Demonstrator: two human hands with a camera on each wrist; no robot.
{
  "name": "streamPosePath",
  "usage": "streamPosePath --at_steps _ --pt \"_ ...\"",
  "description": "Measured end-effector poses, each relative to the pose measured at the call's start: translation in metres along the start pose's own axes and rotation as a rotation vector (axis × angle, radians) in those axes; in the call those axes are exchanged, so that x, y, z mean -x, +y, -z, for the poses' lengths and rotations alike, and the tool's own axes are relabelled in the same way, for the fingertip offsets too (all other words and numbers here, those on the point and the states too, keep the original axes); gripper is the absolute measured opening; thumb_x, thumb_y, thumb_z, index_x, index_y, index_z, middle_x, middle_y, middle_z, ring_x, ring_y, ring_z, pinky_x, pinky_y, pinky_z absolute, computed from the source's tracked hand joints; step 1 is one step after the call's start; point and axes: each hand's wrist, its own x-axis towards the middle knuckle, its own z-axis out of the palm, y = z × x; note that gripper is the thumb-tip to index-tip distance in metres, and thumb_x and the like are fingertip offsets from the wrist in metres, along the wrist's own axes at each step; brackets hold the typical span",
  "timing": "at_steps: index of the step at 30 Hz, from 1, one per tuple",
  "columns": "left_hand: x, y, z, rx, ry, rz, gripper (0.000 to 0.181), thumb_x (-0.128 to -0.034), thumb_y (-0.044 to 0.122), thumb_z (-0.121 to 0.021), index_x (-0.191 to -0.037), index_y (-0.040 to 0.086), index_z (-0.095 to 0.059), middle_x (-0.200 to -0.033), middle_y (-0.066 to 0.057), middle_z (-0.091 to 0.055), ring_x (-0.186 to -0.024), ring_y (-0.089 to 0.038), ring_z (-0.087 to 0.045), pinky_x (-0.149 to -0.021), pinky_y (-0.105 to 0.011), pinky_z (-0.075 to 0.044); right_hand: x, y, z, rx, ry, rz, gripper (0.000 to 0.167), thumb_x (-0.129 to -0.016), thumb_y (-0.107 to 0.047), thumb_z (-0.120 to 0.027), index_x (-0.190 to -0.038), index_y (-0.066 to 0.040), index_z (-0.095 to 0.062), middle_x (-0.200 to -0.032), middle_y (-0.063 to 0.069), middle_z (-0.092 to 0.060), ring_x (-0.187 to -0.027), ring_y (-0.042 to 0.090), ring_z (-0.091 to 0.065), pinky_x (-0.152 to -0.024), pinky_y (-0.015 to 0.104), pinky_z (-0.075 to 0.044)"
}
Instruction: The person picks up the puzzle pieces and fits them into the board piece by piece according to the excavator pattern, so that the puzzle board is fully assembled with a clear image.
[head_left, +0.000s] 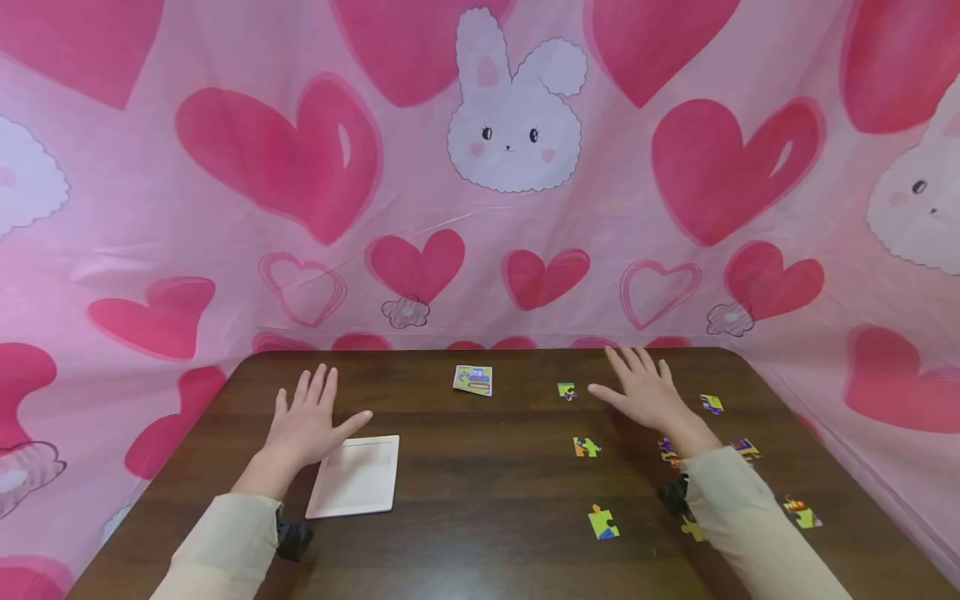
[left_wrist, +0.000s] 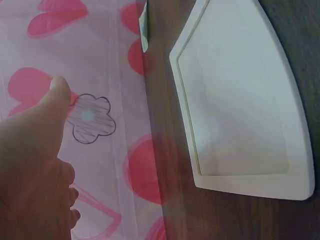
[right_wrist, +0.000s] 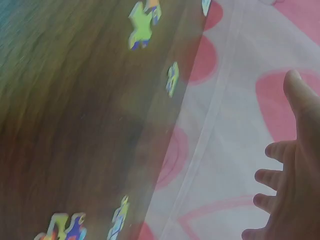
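My left hand (head_left: 303, 425) hovers with spread fingers by the upper left corner of a white puzzle tray (head_left: 356, 477), holding nothing. The tray has a raised rim and a bare inside, seen close in the left wrist view. On the other side, my right hand (head_left: 647, 392) is held above the table with its fingers spread and nothing in it. Near its thumb lies a small green puzzle piece (head_left: 567, 391). Below that are a green and orange puzzle piece (head_left: 587, 447) and a green puzzle piece (head_left: 603, 522). My right forearm partly hides other pieces.
A small picture card (head_left: 473, 380) lies at the back middle of the brown wooden table (head_left: 480, 467). More puzzle pieces lie at the right: a corner piece (head_left: 712, 404), a purple piece (head_left: 746, 448) and a green piece (head_left: 804, 513). A pink heart-print cloth (head_left: 480, 217) hangs behind.
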Motion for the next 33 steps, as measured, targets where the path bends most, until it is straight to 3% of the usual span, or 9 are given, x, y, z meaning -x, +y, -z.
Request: streamPosePath --at_steps 10,21,33 --pt "0.002 -0.005 0.001 -0.003 0.003 -0.014 0.101 -0.0828 0.067 -0.045 -0.143 -0.008 -0.013 -0.146 -0.030 -0.009 -0.133 -0.046 -0.001 -0.099 -0.063 0.008 -0.017 -0.029 -0.003 0.011 0.021 0.092 0.081 -0.088 -0.056 -0.048 -0.145 -0.003 -0.025 -0.146 0.022 -0.024 -0.132 0.042 -0.013 -0.100 0.065 -0.005" --pt "0.006 -0.017 -0.004 -0.022 0.048 -0.080 0.100 -0.0837 0.065 -0.046 -0.143 -0.008 -0.014 -0.146 -0.029 -0.013 -0.133 -0.044 -0.006 -0.100 -0.065 0.001 -0.032 -0.077 -0.008 -0.001 0.022 0.183 0.080 -0.085 -0.056 -0.053 -0.144 -0.006 -0.029 -0.146 0.018 -0.027 -0.133 0.038 -0.017 -0.103 0.061 -0.007" --pt "0.017 -0.029 -0.005 -0.008 0.067 -0.120 0.097 -0.0830 0.060 -0.053 -0.141 -0.010 -0.020 -0.144 -0.031 -0.018 -0.131 -0.047 -0.012 -0.098 -0.067 -0.007 -0.040 -0.130 -0.034 0.023 -0.025 0.303 0.081 -0.085 -0.061 -0.049 -0.145 -0.011 -0.029 -0.146 0.012 -0.029 -0.135 0.032 -0.018 -0.104 0.058 -0.013"
